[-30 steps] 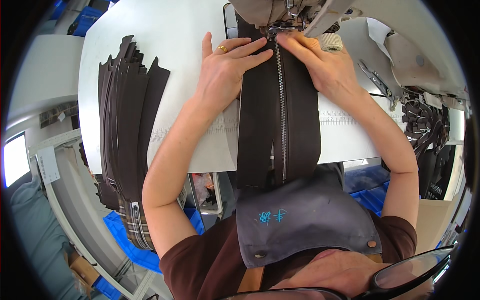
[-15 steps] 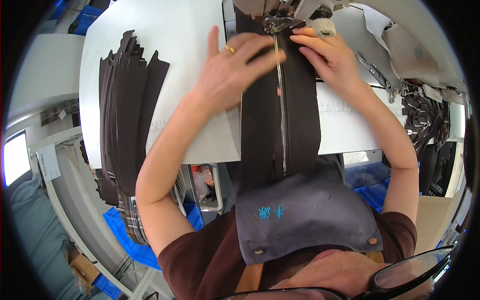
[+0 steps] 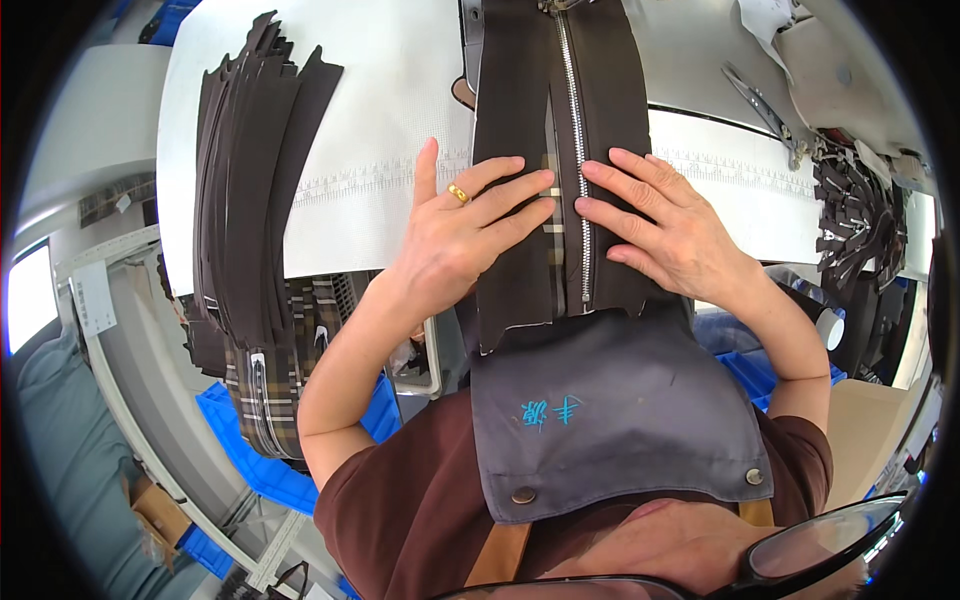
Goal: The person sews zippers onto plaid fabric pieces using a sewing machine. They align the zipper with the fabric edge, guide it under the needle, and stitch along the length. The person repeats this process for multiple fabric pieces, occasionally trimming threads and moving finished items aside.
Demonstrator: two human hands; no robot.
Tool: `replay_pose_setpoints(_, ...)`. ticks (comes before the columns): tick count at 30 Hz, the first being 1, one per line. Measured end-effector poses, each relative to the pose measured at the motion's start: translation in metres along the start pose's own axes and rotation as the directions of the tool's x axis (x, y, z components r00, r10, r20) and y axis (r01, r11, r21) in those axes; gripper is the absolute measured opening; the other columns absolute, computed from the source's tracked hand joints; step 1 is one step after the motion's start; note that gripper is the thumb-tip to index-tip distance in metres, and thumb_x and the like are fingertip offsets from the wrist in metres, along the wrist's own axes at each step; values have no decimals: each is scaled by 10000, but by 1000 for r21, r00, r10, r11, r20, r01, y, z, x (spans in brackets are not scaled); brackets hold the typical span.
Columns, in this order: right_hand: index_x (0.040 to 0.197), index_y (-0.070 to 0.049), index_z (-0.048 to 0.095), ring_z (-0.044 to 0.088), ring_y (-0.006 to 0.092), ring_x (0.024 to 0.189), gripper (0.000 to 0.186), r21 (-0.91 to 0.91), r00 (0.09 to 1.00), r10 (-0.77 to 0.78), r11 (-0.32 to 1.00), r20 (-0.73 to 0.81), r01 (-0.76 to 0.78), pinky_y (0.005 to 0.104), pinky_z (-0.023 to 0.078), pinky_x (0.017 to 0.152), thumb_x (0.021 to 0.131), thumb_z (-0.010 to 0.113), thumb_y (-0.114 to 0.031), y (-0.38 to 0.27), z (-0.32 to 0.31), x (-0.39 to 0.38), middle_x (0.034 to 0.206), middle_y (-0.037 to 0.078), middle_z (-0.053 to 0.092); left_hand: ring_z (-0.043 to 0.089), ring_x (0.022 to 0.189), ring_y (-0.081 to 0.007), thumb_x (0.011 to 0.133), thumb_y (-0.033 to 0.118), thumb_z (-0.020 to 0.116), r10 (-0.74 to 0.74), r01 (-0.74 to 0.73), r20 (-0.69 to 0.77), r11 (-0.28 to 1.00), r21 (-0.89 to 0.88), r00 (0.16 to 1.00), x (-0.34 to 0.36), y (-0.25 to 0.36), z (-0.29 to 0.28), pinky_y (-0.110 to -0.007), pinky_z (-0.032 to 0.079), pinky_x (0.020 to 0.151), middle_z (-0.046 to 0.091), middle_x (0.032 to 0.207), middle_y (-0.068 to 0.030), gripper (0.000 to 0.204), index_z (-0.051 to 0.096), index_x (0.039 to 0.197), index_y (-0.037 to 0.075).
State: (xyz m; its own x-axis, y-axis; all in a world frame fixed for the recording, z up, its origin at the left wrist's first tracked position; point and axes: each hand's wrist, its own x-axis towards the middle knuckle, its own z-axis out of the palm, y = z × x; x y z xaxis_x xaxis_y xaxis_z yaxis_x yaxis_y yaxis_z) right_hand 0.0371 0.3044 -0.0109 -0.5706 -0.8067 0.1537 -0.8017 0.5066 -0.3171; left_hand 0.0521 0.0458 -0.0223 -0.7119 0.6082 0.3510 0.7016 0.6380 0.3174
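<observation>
A long dark brown fabric panel lies over the table toward me, its near end resting against my apron. Down its middle runs a silver metal zipper, and a plaid strip shows in the gap left of the teeth. My left hand lies flat on the panel's left half, fingers spread, fingertips by the plaid strip. On the other side my right hand rests with spread fingers, its fingertips at the zipper. The sewing machine's foot sits at the zipper's far end, partly cut off.
A stack of dark cut fabric pieces hangs over the table's left edge, above plaid pieces and a blue bin. Scissors lie at the far right, near a bundle of dark zippers. A printed ruler scale crosses the white tabletop.
Both hands have come back from beside the machine foot toward me and now lie flat on the panel. The plaid strip has come into sight. The whole view has shifted, cutting off most of the machine.
</observation>
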Motion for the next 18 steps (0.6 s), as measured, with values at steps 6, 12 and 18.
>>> replay_pose_setpoints(6,1235,-120,555,421,292,1243,484,19,998,9,1000,-57,-8,447,401,993,779,683,-224,-5,6,3,1365,69,449,535,1093,-194,740,112,560,-17,17,68,1000,10,998,3,2,-6,-523,170,1080,599,1162,-3,327,694,1032,170)
replay_pose_setpoints(12,1190,-120,585,472,286,1182,449,-43,992,-16,999,-127,10,445,421,966,756,683,-176,-9,9,1,1309,68,493,580,1004,-189,678,42,611,63,-60,-26,995,78,998,2,6,-4,-531,256,1053,598,1110,-26,343,661,1013,95)
replay_pose_setpoints(18,1091,-109,629,520,278,1121,365,-35,983,-56,998,-177,50,443,440,933,730,672,-142,-15,10,-3,1213,70,557,647,916,-180,757,110,574,98,-92,-188,995,41,977,17,18,-10,-360,272,1074,677,1015,-41,251,685,973,49)
